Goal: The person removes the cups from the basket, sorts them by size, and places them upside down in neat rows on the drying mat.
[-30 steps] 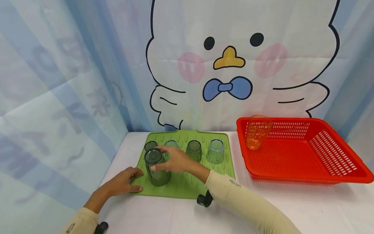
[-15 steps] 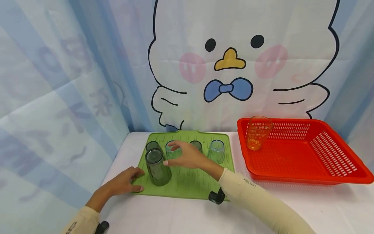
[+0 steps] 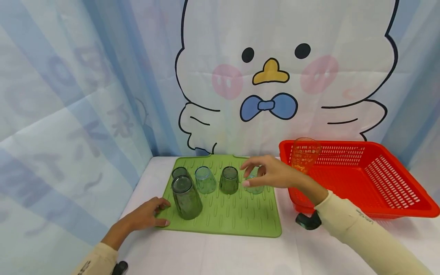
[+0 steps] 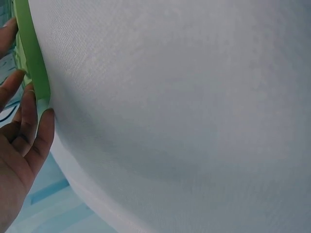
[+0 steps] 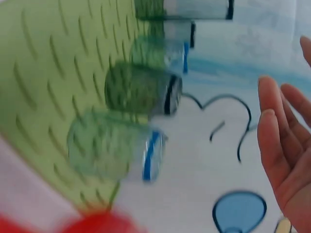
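Observation:
My right hand [image 3: 275,172] is over the right part of the green drying mat [image 3: 240,217], in front of a clear bluish glass [image 3: 255,188] that it partly hides. Nothing is in its grasp; the right wrist view shows a gap between its fingers [image 5: 270,131] and the glasses. My left hand [image 3: 144,214] rests at the mat's front left corner, fingertips against the edge. Beside it a tall dark glass [image 3: 187,198] stands upside down. Behind that is another dark glass [image 3: 179,171], then a clear bluish glass [image 3: 205,180] and a short dark glass [image 3: 229,180], all upside down.
A red plastic basket [image 3: 364,212] stands right of the mat, with a tall clear glass [image 3: 305,152] leaning in its left back corner. White cloth [image 3: 220,254] covers the table. A printed curtain [image 3: 206,76] hangs behind and at the left.
My right hand has let go of the tall dark glass, left it standing on the mat, and moved right toward the basket. My left hand has stayed at the mat's corner.

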`<state>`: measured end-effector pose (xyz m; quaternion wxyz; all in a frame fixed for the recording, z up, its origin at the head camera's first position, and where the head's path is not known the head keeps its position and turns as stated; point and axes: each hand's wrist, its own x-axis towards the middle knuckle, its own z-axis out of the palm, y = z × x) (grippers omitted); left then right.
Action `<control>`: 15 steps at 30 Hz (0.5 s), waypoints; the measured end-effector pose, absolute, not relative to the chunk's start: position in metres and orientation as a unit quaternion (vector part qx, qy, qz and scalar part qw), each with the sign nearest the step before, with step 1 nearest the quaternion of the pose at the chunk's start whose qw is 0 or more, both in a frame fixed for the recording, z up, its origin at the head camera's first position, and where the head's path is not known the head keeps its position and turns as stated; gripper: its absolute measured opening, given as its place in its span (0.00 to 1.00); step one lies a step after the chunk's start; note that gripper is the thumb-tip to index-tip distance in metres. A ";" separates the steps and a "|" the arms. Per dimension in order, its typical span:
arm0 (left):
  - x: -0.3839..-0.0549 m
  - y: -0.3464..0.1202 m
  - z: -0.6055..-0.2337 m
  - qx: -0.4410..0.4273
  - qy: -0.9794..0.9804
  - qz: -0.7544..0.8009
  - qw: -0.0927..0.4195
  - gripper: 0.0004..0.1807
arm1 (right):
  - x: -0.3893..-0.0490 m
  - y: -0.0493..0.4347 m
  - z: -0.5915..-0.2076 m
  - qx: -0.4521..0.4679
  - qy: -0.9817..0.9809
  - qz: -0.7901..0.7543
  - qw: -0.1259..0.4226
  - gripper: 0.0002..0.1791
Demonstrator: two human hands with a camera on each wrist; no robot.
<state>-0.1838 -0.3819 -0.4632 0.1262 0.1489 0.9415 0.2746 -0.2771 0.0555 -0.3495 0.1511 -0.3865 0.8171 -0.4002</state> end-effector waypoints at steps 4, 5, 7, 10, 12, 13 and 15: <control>-0.183 -0.381 -0.462 0.143 0.942 0.274 0.129 0.32 | -0.287 0.095 -0.335 -0.373 0.837 -0.380 0.130 0.22; -0.183 -0.381 -0.462 0.142 0.942 0.275 0.130 0.32 | -0.290 0.105 -0.332 -0.367 0.843 -0.374 0.116 0.21; -0.182 -0.380 -0.462 0.140 0.942 0.275 0.131 0.32 | -0.297 0.123 -0.325 -0.352 0.856 -0.368 0.091 0.20; -0.182 -0.380 -0.461 0.139 0.942 0.275 0.134 0.32 | -0.309 0.150 -0.318 -0.332 0.873 -0.354 0.049 0.19; -0.183 -0.380 -0.461 0.138 0.941 0.276 0.135 0.32 | -0.318 0.166 -0.314 -0.306 0.889 -0.340 0.029 0.20; -0.183 -0.380 -0.461 0.138 0.941 0.277 0.136 0.32 | -0.323 0.174 -0.314 -0.295 0.896 -0.331 0.022 0.21; -0.183 -0.379 -0.461 0.138 0.940 0.279 0.137 0.32 | -0.332 0.188 -0.314 -0.267 0.912 -0.311 0.014 0.24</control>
